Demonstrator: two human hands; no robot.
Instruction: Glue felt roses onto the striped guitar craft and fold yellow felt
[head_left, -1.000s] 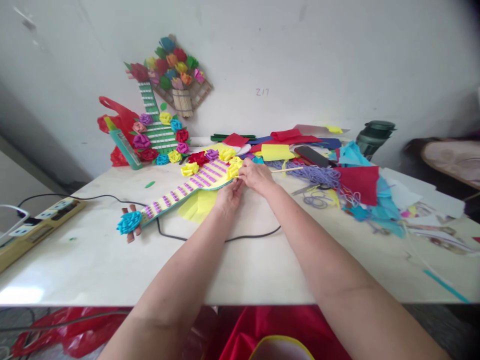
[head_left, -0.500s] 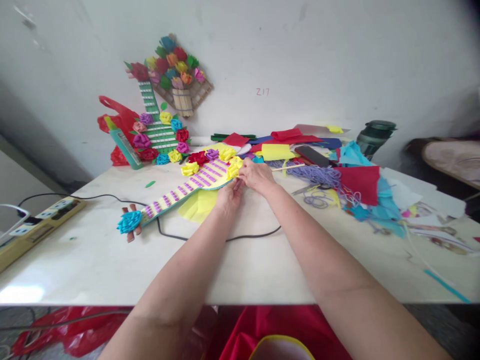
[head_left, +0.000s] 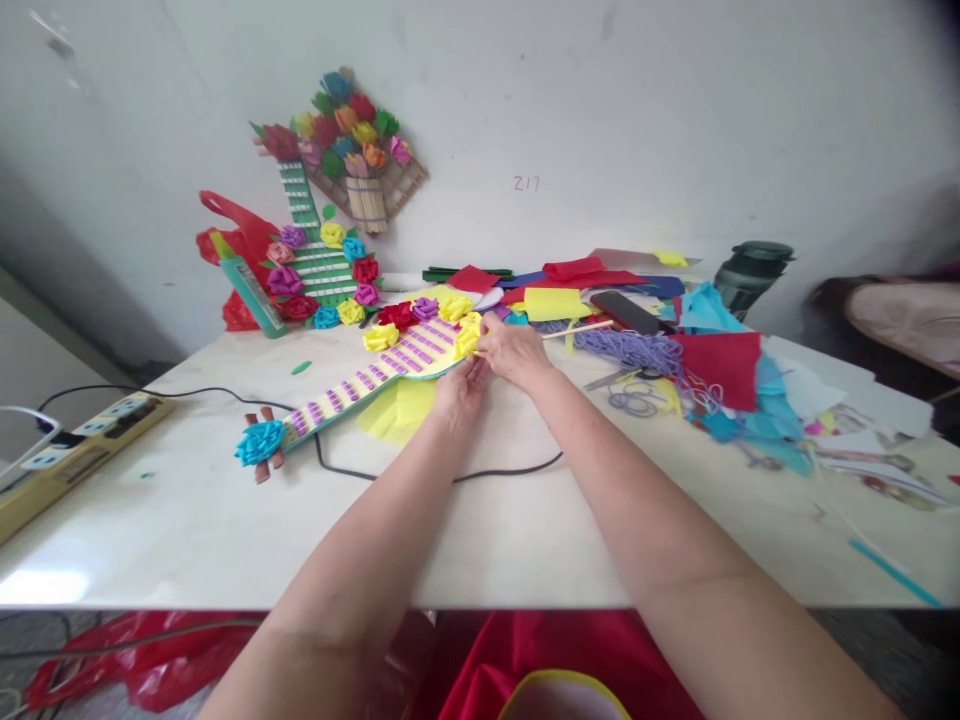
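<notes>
A flat guitar-shaped craft (head_left: 397, 362), pale yellow with purple stripes, lies slantwise on the table. Paper roses in yellow, red and purple line its body, and a blue rose (head_left: 260, 442) sits at its head. My left hand (head_left: 460, 390) grips the near edge of the body, fingers curled beneath the yellow rose (head_left: 468, 334) at the right end. From above, my right hand (head_left: 513, 350) pinches at that same rose. A thin wooden stick (head_left: 576, 330) sticks out to the right from this closed hand; its other end is hidden by the fingers.
A green guitar craft (head_left: 324, 262) with roses leans at the wall beside a glue bottle (head_left: 251, 290). Purple yarn (head_left: 634, 350), coloured paper (head_left: 720, 370) and a dark bottle (head_left: 752, 275) lie to the right. A black cable (head_left: 510, 471) crosses the table; a power strip (head_left: 82, 460) stands left.
Hardly anything differs. My hands stay at the yellow rose, with only a slight shift of the right fingers and the stick.
</notes>
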